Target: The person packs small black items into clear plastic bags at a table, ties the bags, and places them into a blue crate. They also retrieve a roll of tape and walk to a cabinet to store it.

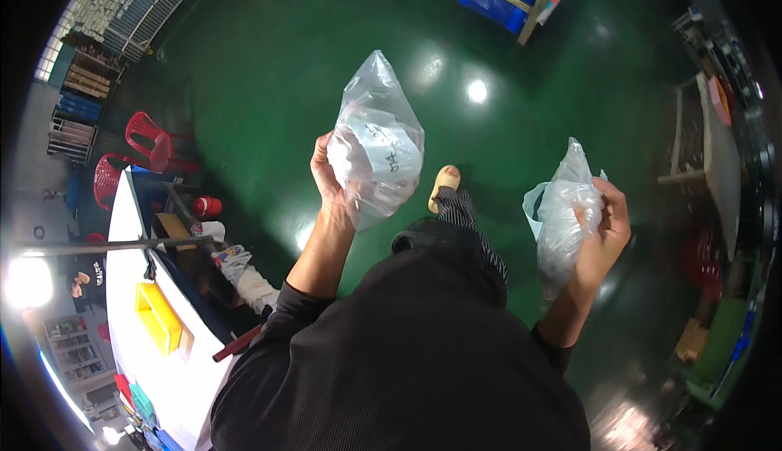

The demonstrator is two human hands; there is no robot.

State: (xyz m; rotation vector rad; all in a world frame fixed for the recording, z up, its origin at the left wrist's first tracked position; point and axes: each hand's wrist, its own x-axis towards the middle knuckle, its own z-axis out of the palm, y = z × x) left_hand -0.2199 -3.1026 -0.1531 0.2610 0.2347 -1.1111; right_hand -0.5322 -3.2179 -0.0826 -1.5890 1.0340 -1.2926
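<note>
"Plastic, is it, at the left hand (328, 176)?"

"Yes, a clear bag (376, 154). That hand is curled round its left side, most fingers hidden behind the film. The bulky white contents are hard to make out."

"And the right hand (604, 221)?"

"Pinching the right side of a second bag (559, 216), thumb in front. Its contents are blurred. Both bags are held above the green floor (261, 68), well apart."

"What about the bench (194, 382)?"

"A yellow bin (160, 317) sits near its right edge; the near end disappears behind the black shirt (407, 345)."
</note>
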